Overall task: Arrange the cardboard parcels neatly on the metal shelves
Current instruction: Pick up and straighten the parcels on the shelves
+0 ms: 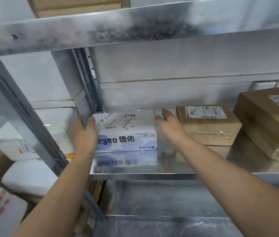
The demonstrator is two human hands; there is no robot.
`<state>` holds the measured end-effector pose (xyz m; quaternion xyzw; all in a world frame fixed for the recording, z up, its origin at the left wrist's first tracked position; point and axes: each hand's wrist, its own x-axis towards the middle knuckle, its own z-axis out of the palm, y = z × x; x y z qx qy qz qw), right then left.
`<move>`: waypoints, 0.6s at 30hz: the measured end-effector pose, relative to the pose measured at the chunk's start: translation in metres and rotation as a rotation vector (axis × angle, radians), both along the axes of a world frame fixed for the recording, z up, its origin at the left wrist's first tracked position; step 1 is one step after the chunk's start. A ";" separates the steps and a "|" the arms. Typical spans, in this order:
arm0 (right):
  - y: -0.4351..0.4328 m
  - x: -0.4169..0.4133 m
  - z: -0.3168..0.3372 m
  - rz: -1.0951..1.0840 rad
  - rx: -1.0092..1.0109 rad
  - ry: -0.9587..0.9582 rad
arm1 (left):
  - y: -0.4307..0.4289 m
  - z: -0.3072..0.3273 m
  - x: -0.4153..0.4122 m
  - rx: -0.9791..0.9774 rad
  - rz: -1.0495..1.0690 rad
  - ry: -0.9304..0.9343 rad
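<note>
At centre left of the frame, the left hand [84, 134] is gripping the left end of the white parcel [126, 132], which is sitting mid-frame on the metal shelf [135, 170]. The right hand [168, 124], fingers straight, is resting against its right end. The parcel is seemingly being positioned; next it probably needs sliding square beside the brown parcel [207, 124].

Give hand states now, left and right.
Left hand: grips the white box at its left end, thumb on top.
Right hand: open, fingers straight, beside the box's right end; contact unclear.
</note>
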<state>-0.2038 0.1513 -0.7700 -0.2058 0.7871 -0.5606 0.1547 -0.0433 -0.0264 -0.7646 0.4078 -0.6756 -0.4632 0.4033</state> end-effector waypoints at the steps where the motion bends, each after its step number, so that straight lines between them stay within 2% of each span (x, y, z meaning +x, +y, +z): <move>1: 0.006 -0.004 0.010 -0.012 -0.022 0.038 | 0.008 0.008 -0.004 -0.069 -0.002 -0.012; 3: 0.021 -0.013 0.029 -0.045 -0.062 0.075 | 0.022 0.020 -0.017 -0.142 -0.032 -0.037; 8: 0.084 -0.033 0.064 -0.187 -0.060 0.078 | 0.073 0.028 -0.063 -0.167 -0.199 -0.022; 13: 0.151 -0.073 0.058 -0.347 -0.029 0.062 | 0.128 0.019 -0.114 -0.103 -0.331 0.000; 18: 0.186 -0.103 0.028 -0.425 -0.044 -0.047 | 0.161 -0.005 -0.154 0.062 -0.404 -0.006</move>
